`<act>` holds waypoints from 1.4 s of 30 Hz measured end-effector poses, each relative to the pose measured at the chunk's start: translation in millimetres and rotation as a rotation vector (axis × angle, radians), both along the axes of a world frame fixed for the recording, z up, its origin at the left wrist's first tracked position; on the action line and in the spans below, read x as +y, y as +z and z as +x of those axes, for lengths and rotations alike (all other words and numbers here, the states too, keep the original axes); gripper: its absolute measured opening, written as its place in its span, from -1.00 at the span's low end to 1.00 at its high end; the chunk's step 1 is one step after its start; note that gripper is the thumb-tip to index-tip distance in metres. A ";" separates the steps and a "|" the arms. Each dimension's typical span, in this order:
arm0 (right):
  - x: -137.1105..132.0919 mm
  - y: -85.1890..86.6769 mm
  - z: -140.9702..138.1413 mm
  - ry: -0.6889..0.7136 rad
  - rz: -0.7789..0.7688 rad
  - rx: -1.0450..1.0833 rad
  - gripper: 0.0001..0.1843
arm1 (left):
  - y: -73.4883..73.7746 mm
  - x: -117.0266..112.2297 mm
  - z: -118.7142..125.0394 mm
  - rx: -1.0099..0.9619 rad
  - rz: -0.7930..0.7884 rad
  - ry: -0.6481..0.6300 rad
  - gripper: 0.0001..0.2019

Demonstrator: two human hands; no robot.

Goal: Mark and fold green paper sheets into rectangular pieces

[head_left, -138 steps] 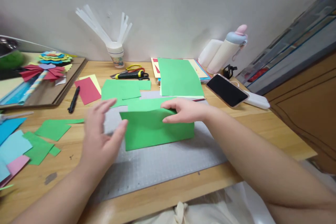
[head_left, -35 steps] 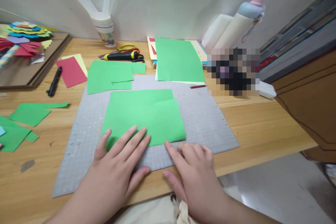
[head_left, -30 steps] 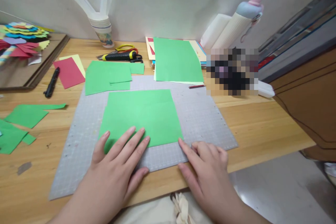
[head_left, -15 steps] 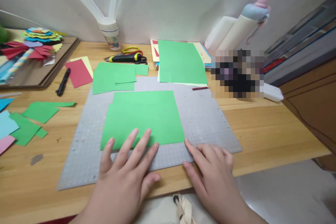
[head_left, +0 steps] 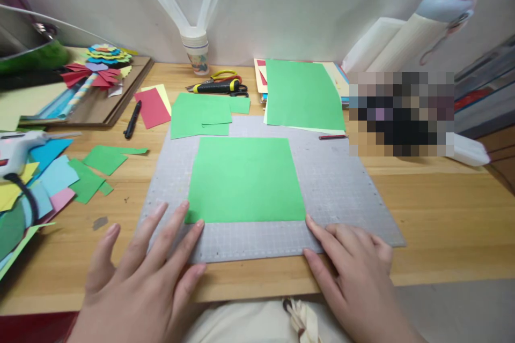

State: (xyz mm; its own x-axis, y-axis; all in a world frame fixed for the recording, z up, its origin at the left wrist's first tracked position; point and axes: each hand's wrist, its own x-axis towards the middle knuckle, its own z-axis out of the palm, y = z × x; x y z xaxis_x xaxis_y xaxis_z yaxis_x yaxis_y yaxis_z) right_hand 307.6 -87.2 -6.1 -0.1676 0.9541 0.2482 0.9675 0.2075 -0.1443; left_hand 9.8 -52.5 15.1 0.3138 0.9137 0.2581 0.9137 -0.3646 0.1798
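A green paper sheet (head_left: 245, 179) lies flat and unfolded on the grey cutting mat (head_left: 346, 198). My left hand (head_left: 148, 273) rests open on the mat's near left part, fingers spread, with fingertips just at the sheet's near left corner. My right hand (head_left: 350, 273) rests on the mat's near right edge, forefinger stretched toward the sheet's near right corner and the other fingers loosely curled, holding nothing.
Smaller green pieces (head_left: 201, 115) and a larger green sheet (head_left: 303, 95) on a paper stack lie beyond the mat. Scissors and a knife (head_left: 219, 86), a cup of white strips (head_left: 196, 53), a black pen (head_left: 132, 119), a glue gun (head_left: 16, 150) and coloured scraps (head_left: 48, 182) sit left.
The folded green sheet has opened out flat. My left hand slid back off the sheet to the mat's near left; my right hand stayed at the near right corner. The camera view shifted left.
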 end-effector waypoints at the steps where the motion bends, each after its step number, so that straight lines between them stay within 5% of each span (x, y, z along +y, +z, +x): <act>1: 0.1 0.3 -0.3 -0.001 -0.007 -0.001 -0.62 | -0.9 0.1 -4.6 -0.007 -0.015 0.001 -0.54; 6: 2.4 2.1 2.0 -0.008 -0.023 0.010 -0.66 | 0.6 7.8 -20.5 -0.008 0.015 0.029 -0.60; 11: 16.2 13.0 9.3 0.074 0.015 0.040 -0.77 | 16.7 24.2 -11.4 -0.050 0.057 0.035 -0.62; 17: 55.2 32.8 -12.5 0.405 0.029 0.016 -0.73 | 2.9 35.5 14.4 -0.033 0.058 -0.260 -0.75; 22: 79.6 30.5 -25.3 0.596 -0.031 -0.043 -0.69 | -8.2 41.9 14.4 0.015 0.086 -0.386 -0.72; 32: 80.9 30.6 -18.6 0.578 -0.129 -0.051 -0.72 | -7.6 43.8 16.1 -0.025 0.006 -0.343 -0.75; 42: 65.6 36.5 36.7 0.528 -0.090 -0.175 -0.75 | -9.2 45.5 14.7 -0.001 -0.008 -0.352 -0.77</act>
State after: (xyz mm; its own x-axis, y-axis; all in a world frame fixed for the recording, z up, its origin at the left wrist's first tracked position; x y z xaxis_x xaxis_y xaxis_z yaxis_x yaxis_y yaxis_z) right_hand 344.4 -21.6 30.4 -0.6595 0.7456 0.0956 0.7467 0.6644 -0.0305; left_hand 24.5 -7.0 5.9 0.6101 0.7513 0.2516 0.7318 -0.6560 0.1845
